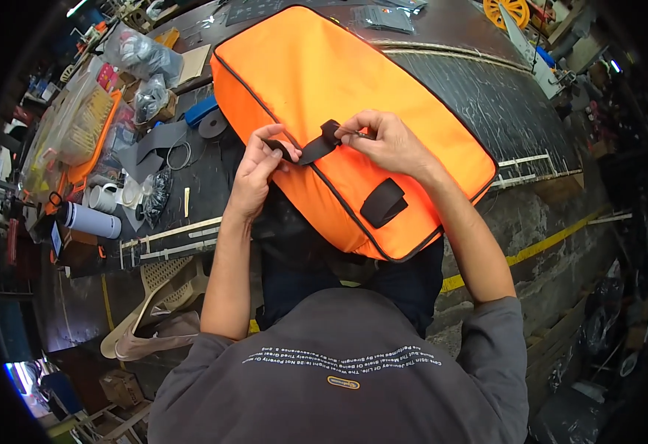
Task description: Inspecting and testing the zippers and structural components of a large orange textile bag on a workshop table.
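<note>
A large bright orange bag (pixel 324 70) with black piping lies across the table and reaches over its near edge. A black webbing strap (pixel 318 150) runs across the bag's side, close to the piping. My left hand (pixel 256 169) is closed on the strap's left end, pinching it between thumb and fingers. Above the orange fabric, my right hand (pixel 392 144) is pinched at the strap's other end; a small dark bit shows among its fingers, too small to name. Nearer to me, a second black strap (pixel 383 203) lies folded over on the bag, with neither hand on it.
The dark worktable (pixel 479 92) has pale measuring strips along its near edge. At left stand a white bottle (pixel 92 220), a white mug (pixel 103 198), a roll of black tape (pixel 213 126) and a clear plastic tub (pixel 83 129). A beige plastic chair (pixel 150 303) is at lower left.
</note>
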The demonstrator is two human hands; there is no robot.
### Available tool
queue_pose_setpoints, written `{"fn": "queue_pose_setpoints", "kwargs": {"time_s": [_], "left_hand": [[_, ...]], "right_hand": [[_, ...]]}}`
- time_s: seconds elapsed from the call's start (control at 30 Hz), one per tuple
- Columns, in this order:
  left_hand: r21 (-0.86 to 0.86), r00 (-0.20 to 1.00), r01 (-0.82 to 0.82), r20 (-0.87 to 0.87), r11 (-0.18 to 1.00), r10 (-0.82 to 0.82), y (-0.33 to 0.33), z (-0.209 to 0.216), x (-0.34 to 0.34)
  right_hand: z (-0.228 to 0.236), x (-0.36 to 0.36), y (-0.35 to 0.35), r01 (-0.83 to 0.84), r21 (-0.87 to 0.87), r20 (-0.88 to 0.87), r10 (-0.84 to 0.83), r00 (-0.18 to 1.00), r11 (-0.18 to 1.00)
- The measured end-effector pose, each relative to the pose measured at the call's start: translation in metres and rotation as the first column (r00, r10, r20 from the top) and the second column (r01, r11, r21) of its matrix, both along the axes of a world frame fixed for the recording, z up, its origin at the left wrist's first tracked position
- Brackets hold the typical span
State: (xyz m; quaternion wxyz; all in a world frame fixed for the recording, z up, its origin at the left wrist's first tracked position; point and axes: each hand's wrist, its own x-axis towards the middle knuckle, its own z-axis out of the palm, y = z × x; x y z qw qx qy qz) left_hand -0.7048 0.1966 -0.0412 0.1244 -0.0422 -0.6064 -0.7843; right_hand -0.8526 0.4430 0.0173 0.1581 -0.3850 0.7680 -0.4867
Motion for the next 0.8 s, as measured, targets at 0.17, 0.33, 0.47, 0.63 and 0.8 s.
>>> {"fn": "queue_pose_setpoints", "kwargs": {"time_s": [0.17, 0.33, 0.47, 0.63, 0.8], "left_hand": [[0.06, 0.999, 0.039, -0.016, 0.997, -0.038, -0.002, -0.007, -0.006], [0.097, 0.997, 0.063, -0.054, 0.993, -0.058, 0.0, -0.006, -0.007], [0.105, 0.992, 0.075, -0.11, 0.992, -0.063, -0.002, -0.01, -0.01], [0.115, 0.996, 0.033, -0.084, 0.993, -0.024, -0.004, -0.009, -0.016], [-0.021, 0.986, -0.147, 0.07, 0.989, 0.148, 0.009, 0.003, -0.03]], "right_hand": [[-0.001, -0.009, -0.001, 0.154, -0.029, 0.067, -0.152, 0.986, 0.988], [-0.003, -0.004, -0.005, 0.009, 0.019, 0.006, -0.009, 1.0, 1.0], [0.003, 0.008, -0.009, 0.014, 0.022, 0.131, -0.017, 0.991, 1.0], [-0.008, 0.006, -0.009, 0.047, 0.042, -0.173, -0.039, 0.984, 0.998], [-0.013, 0.006, -0.009, 0.085, 0.046, -0.291, -0.068, 0.954, 0.995]]}}
